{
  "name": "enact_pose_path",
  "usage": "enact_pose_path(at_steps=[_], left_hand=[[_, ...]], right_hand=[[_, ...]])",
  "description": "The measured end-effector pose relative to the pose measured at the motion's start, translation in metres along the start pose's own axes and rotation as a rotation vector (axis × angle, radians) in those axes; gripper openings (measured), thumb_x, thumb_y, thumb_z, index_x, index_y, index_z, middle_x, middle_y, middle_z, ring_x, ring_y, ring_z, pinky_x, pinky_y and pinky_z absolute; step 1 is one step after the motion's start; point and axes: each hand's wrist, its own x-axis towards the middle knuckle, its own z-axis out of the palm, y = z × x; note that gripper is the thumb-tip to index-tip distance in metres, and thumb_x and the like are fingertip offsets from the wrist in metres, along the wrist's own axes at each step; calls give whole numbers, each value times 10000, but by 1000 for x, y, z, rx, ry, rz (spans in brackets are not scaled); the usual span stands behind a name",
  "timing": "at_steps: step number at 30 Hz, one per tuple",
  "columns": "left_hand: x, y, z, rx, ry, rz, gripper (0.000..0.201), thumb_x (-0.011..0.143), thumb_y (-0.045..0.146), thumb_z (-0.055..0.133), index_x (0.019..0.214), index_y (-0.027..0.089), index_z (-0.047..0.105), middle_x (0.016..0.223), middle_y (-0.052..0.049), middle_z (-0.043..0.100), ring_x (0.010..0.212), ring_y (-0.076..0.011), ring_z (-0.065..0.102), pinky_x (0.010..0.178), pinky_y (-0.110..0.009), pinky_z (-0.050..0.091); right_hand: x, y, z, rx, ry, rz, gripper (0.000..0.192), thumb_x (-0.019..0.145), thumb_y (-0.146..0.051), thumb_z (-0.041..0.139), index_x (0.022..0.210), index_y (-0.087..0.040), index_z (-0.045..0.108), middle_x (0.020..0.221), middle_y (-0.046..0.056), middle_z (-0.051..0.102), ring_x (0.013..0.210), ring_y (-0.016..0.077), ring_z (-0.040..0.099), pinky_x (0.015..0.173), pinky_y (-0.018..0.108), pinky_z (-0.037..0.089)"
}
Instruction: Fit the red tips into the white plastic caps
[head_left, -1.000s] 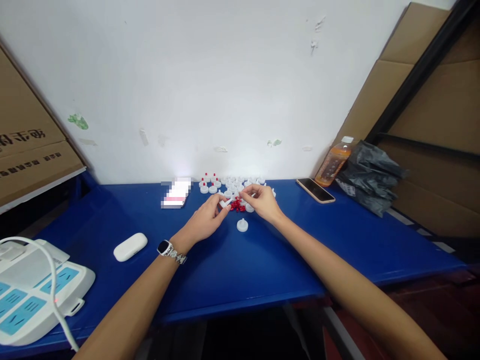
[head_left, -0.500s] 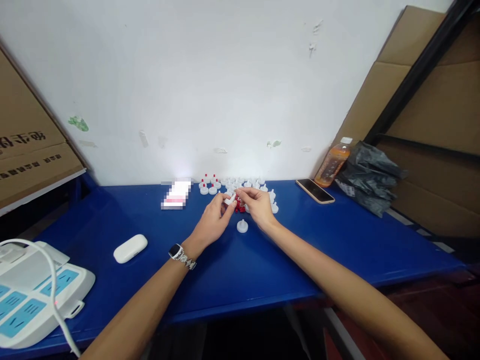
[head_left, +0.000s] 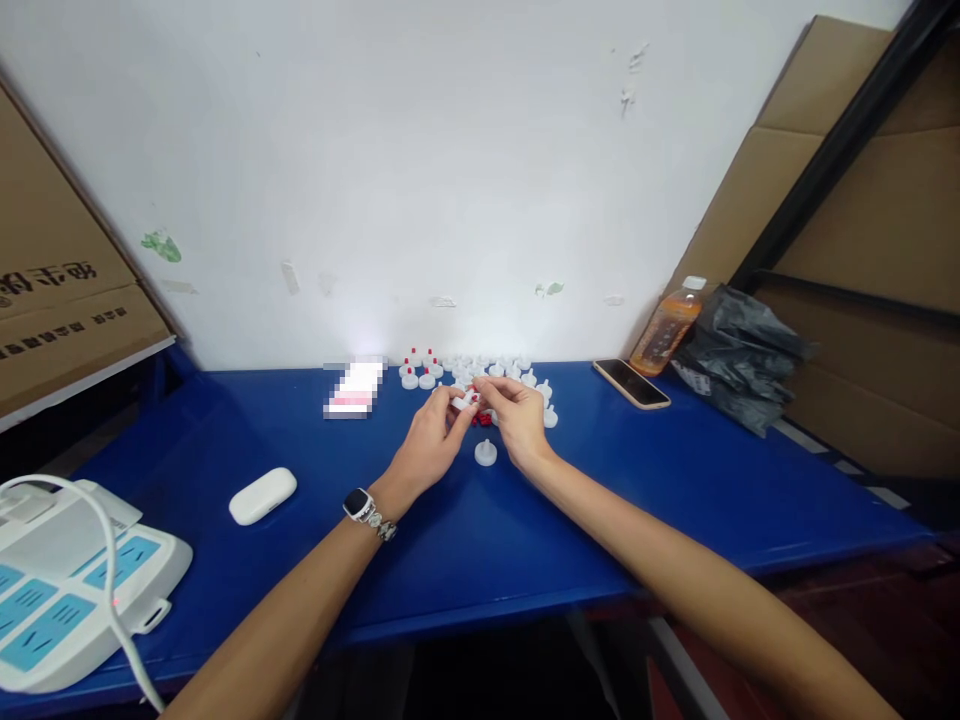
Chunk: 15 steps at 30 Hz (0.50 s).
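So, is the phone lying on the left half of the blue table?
No, the phone lies on the right part of the blue table, beside the orange bottle.

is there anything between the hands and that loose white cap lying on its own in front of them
Nothing visible. The loose white cap lies alone on bare blue table, just below the left hand and right hand. Both hands pinch a small white piece together above the pile of red bits, which lies behind the cap, not in the way.
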Motion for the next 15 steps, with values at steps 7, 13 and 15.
enact_pose_path(at_steps=[7, 13, 15], left_hand=[[-3, 4, -4, 23, 17, 99, 339, 1026, 411, 317, 1233, 195, 476, 1209, -101, 583, 1129, -216, 560, 1000, -372, 422], [-7, 8, -1, -124, -12, -20, 399, 1027, 484, 255, 1189, 186, 466, 1000, -72, 636, 920, -198, 611, 834, -344, 476], [-6, 8, 1, -165, -13, -50, 442, 1025, 510, 233, 1227, 189, 459, 940, -59, 633, 870, -189, 613, 777, -330, 484]], right_hand=[[-3, -6, -3, -61, -102, -87, 296, 707, -477, 771, 781, -192, 742, 730, 24, 695, 626, 145, 575, 611, 285, 489], [-13, -14, -2, -110, -167, -153, 346, 777, -539, 699, 782, -193, 716, 700, 19, 663, 600, 141, 554, 599, 286, 487], [-15, -16, -1, -131, -161, -173, 353, 777, -547, 695, 753, -194, 690, 680, 18, 648, 594, 143, 550, 591, 286, 478]])
